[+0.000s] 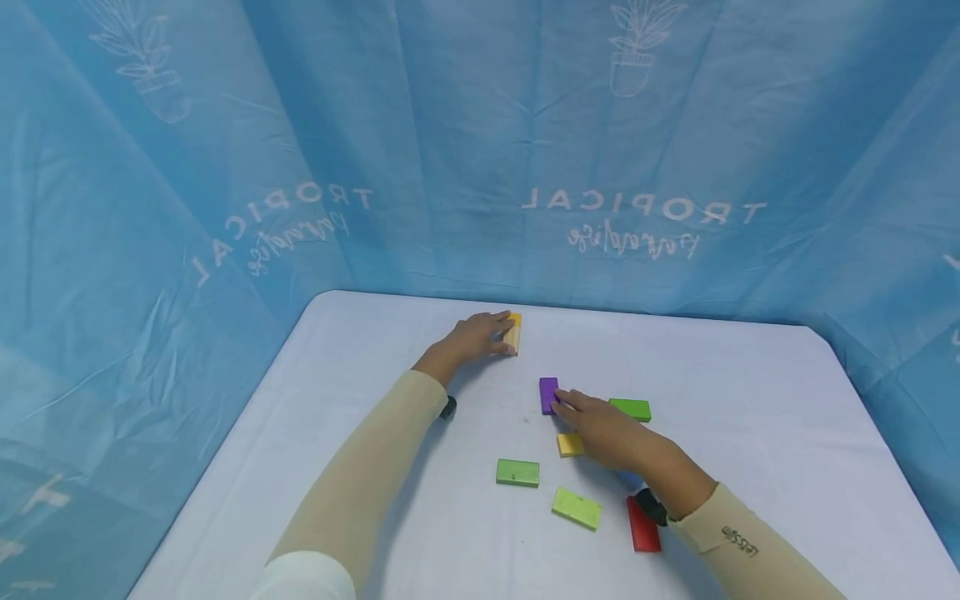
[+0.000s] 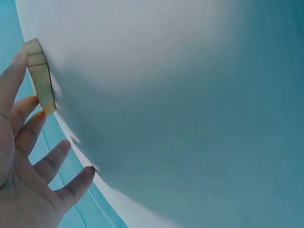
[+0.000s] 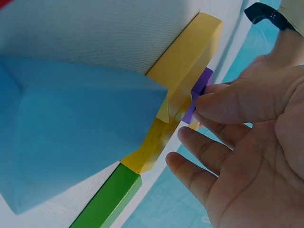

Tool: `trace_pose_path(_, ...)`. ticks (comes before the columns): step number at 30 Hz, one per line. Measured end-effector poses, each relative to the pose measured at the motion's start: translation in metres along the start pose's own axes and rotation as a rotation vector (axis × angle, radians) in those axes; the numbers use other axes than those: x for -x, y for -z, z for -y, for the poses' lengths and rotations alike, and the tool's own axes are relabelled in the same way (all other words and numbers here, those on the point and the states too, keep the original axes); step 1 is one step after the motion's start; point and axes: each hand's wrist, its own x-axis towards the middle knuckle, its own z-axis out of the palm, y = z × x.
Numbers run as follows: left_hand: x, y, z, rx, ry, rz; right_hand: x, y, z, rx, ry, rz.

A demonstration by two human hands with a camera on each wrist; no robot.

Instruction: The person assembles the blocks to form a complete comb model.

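Near the table's far edge, my left hand (image 1: 480,335) pinches a yellow and wood-coloured block (image 1: 513,333) between thumb and fingers. The left wrist view shows that block (image 2: 42,78) with the thumb near one end and two fingertips near the other; the remaining fingers are spread. My right hand (image 1: 609,427) reaches over the middle of the table, its thumb and index fingertips at the right side of a purple block (image 1: 548,395). Its fingers are fairly straight. Beneath this hand are a yellow block (image 1: 569,445) and a blue block (image 3: 80,123), partly hidden from the head view.
A green block (image 1: 632,409) lies beyond my right hand. Closer to me are another green block (image 1: 517,472), a lime block (image 1: 577,508) and a red block (image 1: 643,527) beside the right wristband. A blue printed curtain (image 1: 465,150) hangs around the white table (image 1: 360,333).
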Motion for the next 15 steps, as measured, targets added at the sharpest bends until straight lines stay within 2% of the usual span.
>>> trace_pose_path(8, 0.0033, 0.0045, -0.0013, 0.039, -0.003, 0.005, -0.0043, 0.0017, 0.0015, 0.021, 0.006, 0.020)
trace_pose_path(15, 0.0031, 0.0010, 0.0035, 0.065, -0.043, -0.024, -0.0069, 0.0069, 0.0039, 0.019, 0.023, 0.036)
